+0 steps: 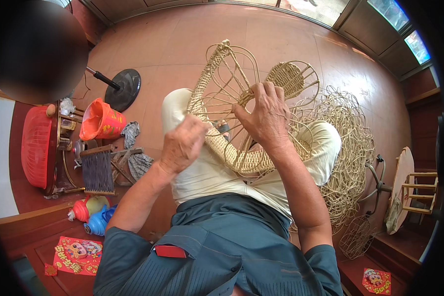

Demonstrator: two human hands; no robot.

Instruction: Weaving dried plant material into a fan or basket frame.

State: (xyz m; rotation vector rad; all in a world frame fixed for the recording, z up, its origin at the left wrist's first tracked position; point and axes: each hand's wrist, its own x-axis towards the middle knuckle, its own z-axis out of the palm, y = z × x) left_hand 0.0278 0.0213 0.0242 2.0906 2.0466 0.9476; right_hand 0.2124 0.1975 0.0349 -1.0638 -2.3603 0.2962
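A partly woven piece of straw-coloured cord [234, 158], with a long braided band, loose loops and spokes, rests across my lap. My right hand [266, 113] grips its middle, where the spokes meet, with fingers bent over the weave. My left hand [185, 143] is slightly blurred at the left part of the band, its fingers curled; what they hold is too unclear to make out. A rounded woven section [286, 79] with spokes sticks out beyond my right hand.
A large heap of loose cord [350, 163] lies at my right, near a round stool [398, 187]. At my left are a red bucket [103, 126], a stand's black base [128, 91], a folding stool [98, 172] and a red plastic basket [37, 148].
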